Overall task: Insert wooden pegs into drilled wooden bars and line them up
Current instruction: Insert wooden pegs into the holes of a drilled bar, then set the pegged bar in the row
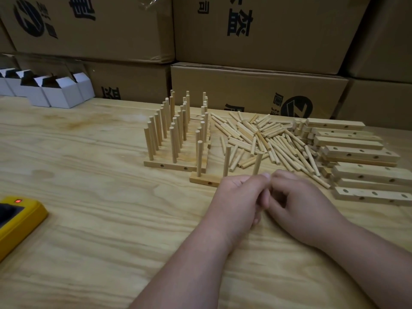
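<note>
We have three pegs standing in the near bar point(204, 179); our left hand point(239, 198) and right hand point(298, 197) curl round it. Next, slide it against the finished row point(176, 132).

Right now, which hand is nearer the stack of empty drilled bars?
Right. The right hand lies just left of the stack of empty drilled bars; the left hand sits farther left, beyond the right hand.
</note>
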`<state>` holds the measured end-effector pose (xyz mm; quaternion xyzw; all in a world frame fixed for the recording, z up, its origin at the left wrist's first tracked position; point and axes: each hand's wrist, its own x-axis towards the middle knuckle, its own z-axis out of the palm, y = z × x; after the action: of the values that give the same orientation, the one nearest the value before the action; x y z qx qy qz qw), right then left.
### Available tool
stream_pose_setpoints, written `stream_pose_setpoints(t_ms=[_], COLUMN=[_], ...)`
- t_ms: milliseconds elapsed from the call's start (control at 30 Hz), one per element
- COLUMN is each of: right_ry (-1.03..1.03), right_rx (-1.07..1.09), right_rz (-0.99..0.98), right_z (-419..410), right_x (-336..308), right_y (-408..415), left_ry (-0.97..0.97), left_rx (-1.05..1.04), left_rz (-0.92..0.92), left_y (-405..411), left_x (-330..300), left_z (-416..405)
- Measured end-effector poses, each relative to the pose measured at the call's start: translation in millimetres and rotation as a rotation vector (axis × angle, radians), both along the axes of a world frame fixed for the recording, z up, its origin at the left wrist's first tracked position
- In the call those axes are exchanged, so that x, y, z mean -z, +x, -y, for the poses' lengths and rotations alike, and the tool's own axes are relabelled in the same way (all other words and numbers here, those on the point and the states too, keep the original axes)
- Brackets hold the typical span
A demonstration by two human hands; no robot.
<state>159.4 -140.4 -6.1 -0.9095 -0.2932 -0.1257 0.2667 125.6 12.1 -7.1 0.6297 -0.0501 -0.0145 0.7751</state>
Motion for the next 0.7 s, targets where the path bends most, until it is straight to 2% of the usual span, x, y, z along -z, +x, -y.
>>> stream_pose_setpoints(t_ms=[200, 533, 700], right_ry=[-0.006, -0.086, -0.107], right_rx=[-0.094, -0.129, -0.127], right_rz=[-0.02, -0.05, -0.197], right_z=[-10, -41, -51], right_x=[-3, -16, -18], right_y=[6, 20, 29], left_ry=[0.002, -0.006, -0.043], left_rx=[0.004, -0.018, -0.037], left_rz=[0.024, 0.018, -0.003], left_y=[1, 0, 2], left_x=[1, -1, -1], left_z=[-1, 0, 0])
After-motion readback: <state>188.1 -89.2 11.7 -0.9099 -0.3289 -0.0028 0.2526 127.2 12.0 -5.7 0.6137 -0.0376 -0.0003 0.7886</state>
